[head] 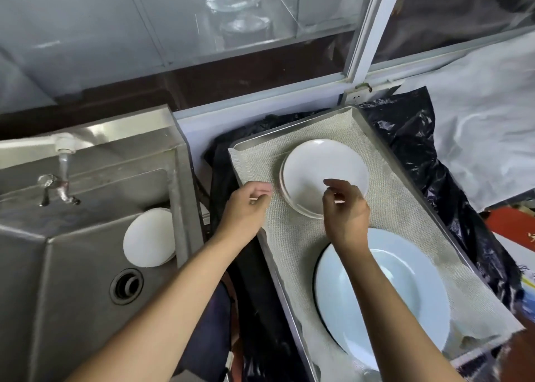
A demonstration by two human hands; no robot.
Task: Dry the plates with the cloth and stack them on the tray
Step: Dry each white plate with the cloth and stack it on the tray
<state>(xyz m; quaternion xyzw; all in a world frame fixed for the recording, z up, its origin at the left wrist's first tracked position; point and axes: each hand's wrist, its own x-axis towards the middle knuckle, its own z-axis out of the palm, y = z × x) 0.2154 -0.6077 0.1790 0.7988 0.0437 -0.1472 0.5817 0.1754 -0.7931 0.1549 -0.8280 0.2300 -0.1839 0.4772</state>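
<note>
A metal tray [385,138] lined with a beige woven cloth [254,167] sits right of the sink. On it lies a small stack of white plates [312,167] toward the far end, and a large pale plate with a dark rim [405,289] nearer me. My left hand [249,208] hovers over the cloth's left edge beside the stack, fingers loosely curled, holding nothing. My right hand [344,208] hangs just above the near rim of the stack, fingers relaxed and empty. Two or more white plates [147,237] lean inside the sink.
A steel sink [72,266] with a drain [126,286] and a tap [62,161] stands at the left. Black plastic sheeting [434,155] surrounds the tray. A glass-fronted cabinet [231,14] with glassware rises behind.
</note>
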